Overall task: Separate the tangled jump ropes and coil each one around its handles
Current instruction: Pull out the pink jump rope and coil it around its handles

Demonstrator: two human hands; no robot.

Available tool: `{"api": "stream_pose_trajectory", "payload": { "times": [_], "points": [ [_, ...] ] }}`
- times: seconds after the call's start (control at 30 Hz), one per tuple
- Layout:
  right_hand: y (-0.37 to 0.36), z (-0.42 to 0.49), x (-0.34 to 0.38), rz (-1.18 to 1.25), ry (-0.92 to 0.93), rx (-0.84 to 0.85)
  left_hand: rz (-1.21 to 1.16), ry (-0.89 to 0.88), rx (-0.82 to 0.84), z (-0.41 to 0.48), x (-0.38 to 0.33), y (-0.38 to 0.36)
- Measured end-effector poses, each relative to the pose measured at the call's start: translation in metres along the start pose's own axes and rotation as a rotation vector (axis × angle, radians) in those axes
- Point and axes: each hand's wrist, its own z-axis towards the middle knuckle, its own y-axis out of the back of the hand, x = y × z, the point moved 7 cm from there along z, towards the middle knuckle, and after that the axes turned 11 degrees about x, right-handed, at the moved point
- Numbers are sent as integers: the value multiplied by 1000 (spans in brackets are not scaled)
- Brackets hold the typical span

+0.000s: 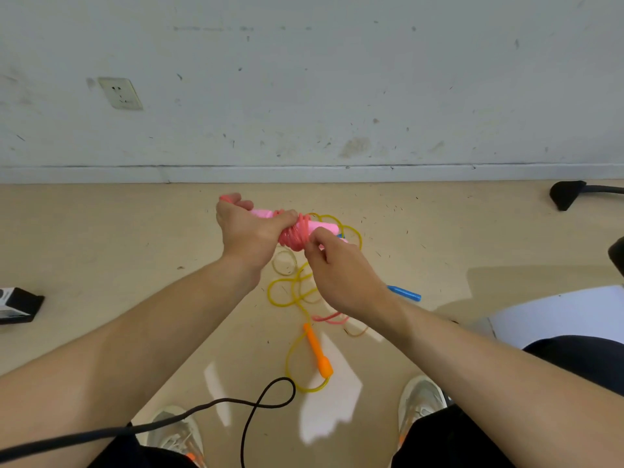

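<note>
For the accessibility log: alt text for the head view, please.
Two bare hands hold a pink jump rope above a tan floor: the left hand grips its handles, the right hand pinches the cord at the coil wound round them. Below lies a loose yellow rope with an orange handle, and a blue handle.

Beige floor [101, 265] bears a tangled yellow rope [269, 292] (orange handle [317, 352] attached), blue handle [405, 293], black box [20, 304].

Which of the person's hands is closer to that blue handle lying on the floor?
Right. The right hand sits just left of the blue handle, pinching pink cord; the left hand grips the pink handles farther left.
</note>
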Motion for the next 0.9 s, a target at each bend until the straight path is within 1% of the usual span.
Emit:
{"api": "stream_pose_trajectory", "payload": {
  "times": [0.1,0.17,0.23,0.33,0.47,0.57,0.67,0.73,0.8,0.9],
  "points": [
    [0,1,2,-155,43,4,-78,121,69,-3,10,-5],
    [-1,0,3,-205,58,25,-125,143,121,-6,10,-8],
    [0,0,4,-233,62,35,-107,128,150,-8,6,-9],
    [4,2,4,-269,58,25,45,68,136,-14,0,-8],
    [0,2,2,-258,66,-5,63,64,60,-17,0,-6],
    [-3,1,3,-187,96,-51,0,100,22,-11,-4,-4],
    [-3,-4,9,-41,144,-88,-161,137,-8,-4,-11,1],
    [-4,-6,9,56,150,-86,-275,167,2,-1,-14,2],
    [-4,-3,6,136,125,-47,-338,214,56,0,-14,1],
    [-8,5,-4,335,59,131,-389,264,257,-2,-18,-4]
  ]
}}
